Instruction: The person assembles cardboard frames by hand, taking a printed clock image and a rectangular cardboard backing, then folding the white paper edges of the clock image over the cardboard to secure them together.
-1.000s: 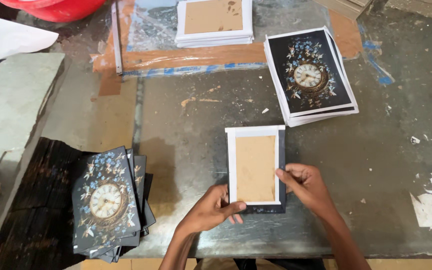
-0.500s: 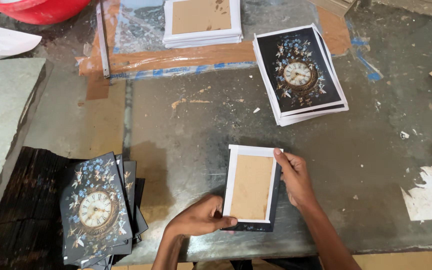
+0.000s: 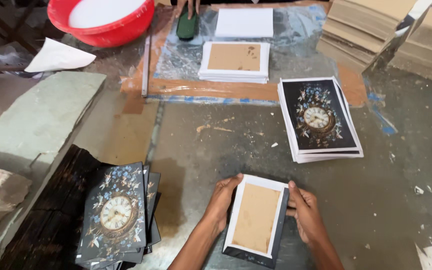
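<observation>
A rectangular board (image 3: 256,218) with a brown centre, white border and dark printed edge lies on the table near me. My left hand (image 3: 221,200) presses its left edge and top-left corner. My right hand (image 3: 303,212) grips its right edge, where the dark paper is folded up. At the right lies a stack of dark printed sheets with a clock picture (image 3: 320,119). On my left sits a pile of finished dark clock-print covers (image 3: 117,215).
A stack of brown-and-white boards (image 3: 235,61) and a white sheet (image 3: 245,22) lie at the back on a plastic-covered mat. A red basin (image 3: 101,17) stands at the far left, brown cardboard stacks (image 3: 386,30) at the far right. Another person's hand (image 3: 188,6) holds a dark tool.
My view has tilted up, showing more of the far table. Both hands moved from the board's lower corners onto its side edges; my left hand now sits at the top-left corner.
</observation>
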